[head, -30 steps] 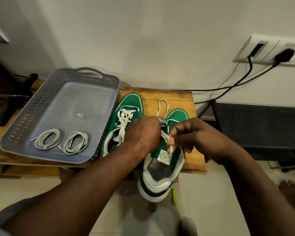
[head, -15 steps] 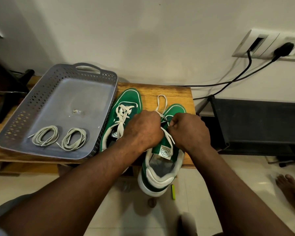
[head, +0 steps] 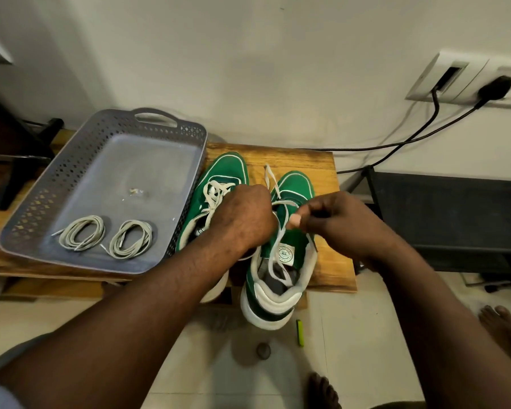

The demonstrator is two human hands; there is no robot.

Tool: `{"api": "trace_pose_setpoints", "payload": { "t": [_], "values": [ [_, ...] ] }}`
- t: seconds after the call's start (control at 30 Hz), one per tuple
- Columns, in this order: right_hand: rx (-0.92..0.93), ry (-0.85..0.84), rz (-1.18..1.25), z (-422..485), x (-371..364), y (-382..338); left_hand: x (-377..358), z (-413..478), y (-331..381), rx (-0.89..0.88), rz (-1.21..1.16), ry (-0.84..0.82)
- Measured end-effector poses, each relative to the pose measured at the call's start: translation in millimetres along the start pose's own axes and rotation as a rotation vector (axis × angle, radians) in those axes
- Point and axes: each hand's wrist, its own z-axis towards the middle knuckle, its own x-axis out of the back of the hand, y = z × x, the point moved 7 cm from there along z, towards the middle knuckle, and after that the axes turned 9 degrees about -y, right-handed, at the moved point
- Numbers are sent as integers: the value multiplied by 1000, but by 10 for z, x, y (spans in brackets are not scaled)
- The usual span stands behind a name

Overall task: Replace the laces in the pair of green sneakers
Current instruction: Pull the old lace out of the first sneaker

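The sneaker being unlaced is lying at the right end of the desk, its long axis running from the person toward the wall, toe pointing at the wall and heel overhanging the near edge. The second sneaker is lying just beside it on the left, parallel, toe likewise pointing away, its lace threaded. The right hand is pinching the white lace between thumb and forefinger above the tongue; from the pinch the lace is trailing down into the collar. The left hand is resting over the throat with fingers curling downward; what they are grasping is hidden. Left of the sneakers a grey perforated tray is sitting on the desk, holding two coiled spare laces. The desk is standing against a pale wall carrying a socket, with black cables running down toward a dark rack; the floor below is tiled. Compared with half a second ago, the right hand is standing further right, apart from the left, with more lace drawn out.
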Motion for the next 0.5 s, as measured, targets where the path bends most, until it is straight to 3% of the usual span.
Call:
{"api": "trace_pose_setpoints", "payload": {
  "t": [0.07,0.13,0.37,0.5],
  "values": [
    [-57,282,-168,97,106,102,-2,15,-16,-3,-6,-2],
    [-75,383,-232,184,74,165,-3,26,-22,-12,-14,-18],
    [-36,364,-488,388,-198,133,8,-9,18,-42,-11,-47],
    [3,319,-483,395,-226,65,18,-50,24,-28,14,-20]
  ]
}}
